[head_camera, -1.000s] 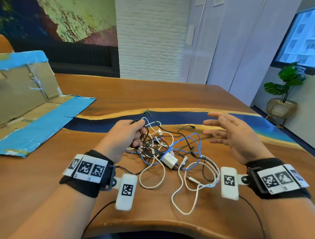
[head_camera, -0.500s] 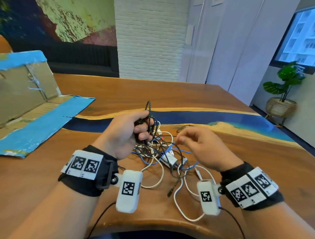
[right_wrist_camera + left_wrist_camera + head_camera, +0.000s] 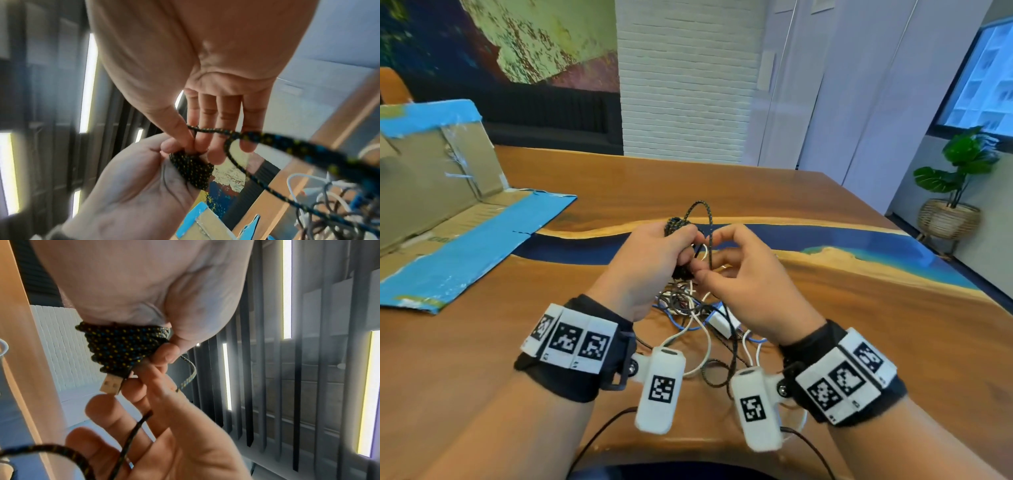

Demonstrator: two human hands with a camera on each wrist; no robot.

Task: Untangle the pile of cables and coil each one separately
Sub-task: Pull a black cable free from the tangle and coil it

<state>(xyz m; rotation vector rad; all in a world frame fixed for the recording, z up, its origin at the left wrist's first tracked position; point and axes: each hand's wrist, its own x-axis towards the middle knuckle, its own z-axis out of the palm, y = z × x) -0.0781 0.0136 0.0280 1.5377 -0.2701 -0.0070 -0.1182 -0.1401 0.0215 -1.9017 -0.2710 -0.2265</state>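
My left hand grips a small coil of black braided cable flecked with yellow and blue, raised above the table. The coil lies across my left fingers, and its USB plug sticks out below. My right hand touches the left and pinches the free strand of that cable between thumb and forefinger. A loop of the strand arches above both hands. Under them lies the tangled pile of white, blue and dark cables with a white charger.
A flattened cardboard box with blue tape lies at the left of the wooden table. A potted plant stands on the floor at the far right. The pile sits close to the table's near edge.
My right hand swung in from the right, where it was open, and took the braided strand next to my left hand. Both hands rose above the pile with the coil.
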